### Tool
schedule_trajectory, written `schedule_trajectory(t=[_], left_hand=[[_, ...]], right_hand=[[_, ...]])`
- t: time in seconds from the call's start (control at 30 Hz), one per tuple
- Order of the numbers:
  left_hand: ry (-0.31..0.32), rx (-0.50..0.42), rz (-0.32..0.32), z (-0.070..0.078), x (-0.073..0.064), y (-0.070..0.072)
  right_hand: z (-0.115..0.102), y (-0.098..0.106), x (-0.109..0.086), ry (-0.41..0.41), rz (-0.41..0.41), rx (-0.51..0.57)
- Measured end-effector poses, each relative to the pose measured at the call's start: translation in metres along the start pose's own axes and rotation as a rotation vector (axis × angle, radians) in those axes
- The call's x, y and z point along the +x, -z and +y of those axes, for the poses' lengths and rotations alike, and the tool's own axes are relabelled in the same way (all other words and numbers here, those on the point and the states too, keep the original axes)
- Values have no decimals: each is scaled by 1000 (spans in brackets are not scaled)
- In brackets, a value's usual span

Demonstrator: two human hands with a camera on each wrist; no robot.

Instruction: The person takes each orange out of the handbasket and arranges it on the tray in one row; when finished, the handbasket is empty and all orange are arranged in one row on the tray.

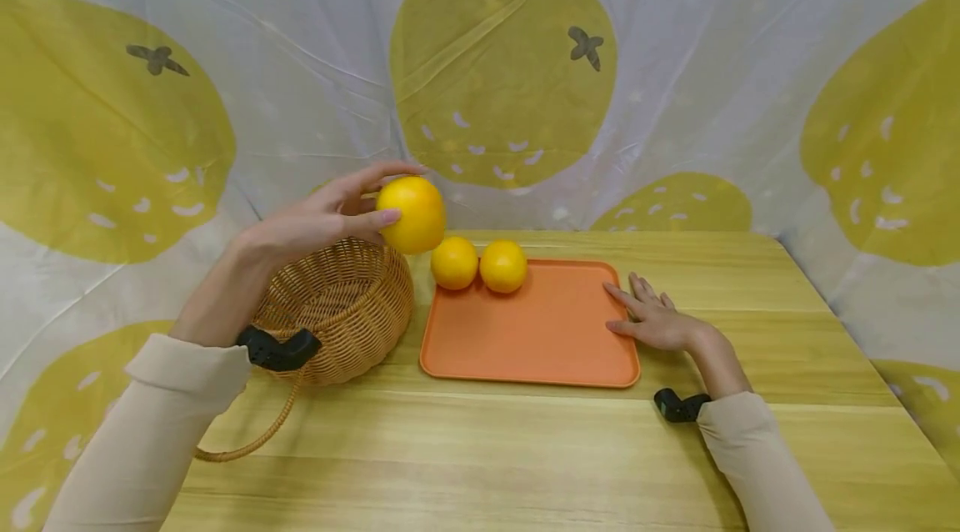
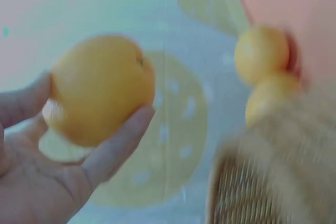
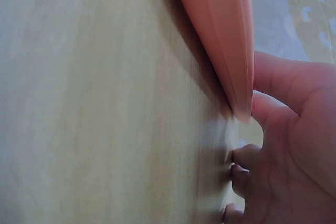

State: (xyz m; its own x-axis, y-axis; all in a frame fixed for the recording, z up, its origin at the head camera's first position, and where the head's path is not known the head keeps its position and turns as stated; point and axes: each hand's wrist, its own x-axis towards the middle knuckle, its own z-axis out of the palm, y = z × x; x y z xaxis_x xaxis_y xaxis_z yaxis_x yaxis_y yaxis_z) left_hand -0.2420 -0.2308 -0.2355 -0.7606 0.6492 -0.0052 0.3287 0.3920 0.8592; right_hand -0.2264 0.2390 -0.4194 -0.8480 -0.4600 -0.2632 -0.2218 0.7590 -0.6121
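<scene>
My left hand (image 1: 330, 211) grips an orange (image 1: 412, 215) between thumb and fingers, raised above the right rim of a wicker basket (image 1: 375, 323). The left wrist view also shows this orange (image 2: 102, 90) held clear of everything else. Two more oranges, one on the left (image 1: 453, 263) and one beside it (image 1: 504, 266), sit side by side at the back left corner of an orange-coloured tray (image 1: 540, 332). At the tray's right edge lies my right hand (image 1: 660, 323), fingers spread; its thumb and forefinger touch the rim, and other fingertips rest on the table.
The basket's handle (image 1: 258, 440) hangs down toward the table front. Underneath is a wooden table (image 1: 480, 457). A pale cloth (image 1: 322, 40) printed with large yellow fruit hangs behind and at the sides.
</scene>
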Motion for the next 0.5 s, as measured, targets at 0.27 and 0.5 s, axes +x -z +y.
schedule_trajectory(t=[0.27,0.5], left_hand=[[-4,-151,96,8,28,-58],[7,-317,151,-2,53,-105]], right_hand=[[6,0,-1,38,13,35],[5,0,-1,27,5,18]])
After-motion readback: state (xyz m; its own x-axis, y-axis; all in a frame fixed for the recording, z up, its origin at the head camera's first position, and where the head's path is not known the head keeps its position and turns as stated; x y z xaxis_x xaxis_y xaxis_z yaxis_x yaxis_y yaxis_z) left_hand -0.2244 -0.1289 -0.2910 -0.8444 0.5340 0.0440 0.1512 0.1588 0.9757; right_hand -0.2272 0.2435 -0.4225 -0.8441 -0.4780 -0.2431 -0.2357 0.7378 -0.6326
